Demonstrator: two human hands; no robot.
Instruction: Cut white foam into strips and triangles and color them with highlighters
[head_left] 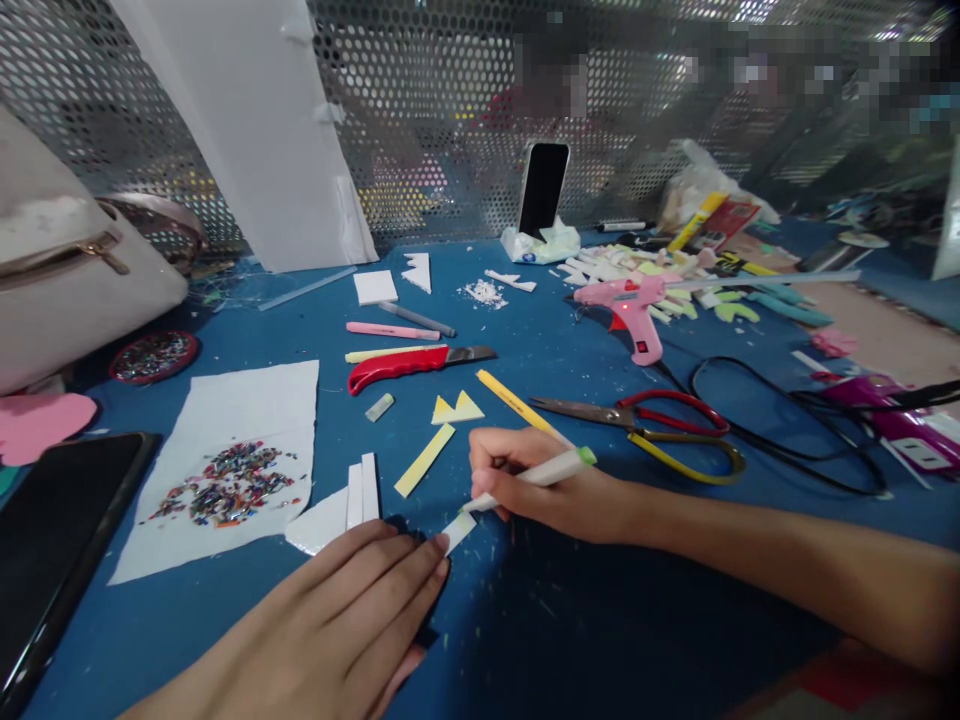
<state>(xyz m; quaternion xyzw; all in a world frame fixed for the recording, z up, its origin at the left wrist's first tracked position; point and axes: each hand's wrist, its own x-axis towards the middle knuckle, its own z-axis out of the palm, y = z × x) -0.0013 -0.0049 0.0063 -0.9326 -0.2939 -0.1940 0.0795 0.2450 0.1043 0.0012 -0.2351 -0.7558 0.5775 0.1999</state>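
Note:
My right hand is closed around a white marker with a green end, its tip at the far end of a small white strip. Pale green shows on that strip by the tip. My left hand lies flat, fingers stretched out, their tips pressing the strip's near end to the table. Past its knuckles are a white cut piece and two narrow white strips. A pale yellow strip and yellow zigzag pieces lie beyond. A yellow marker rests behind my right hand.
A red-handled knife, open scissors and a pink glue gun with a black cord lie farther back. At left are a paper with beads, a phone and a bag. Another phone stands by the mesh.

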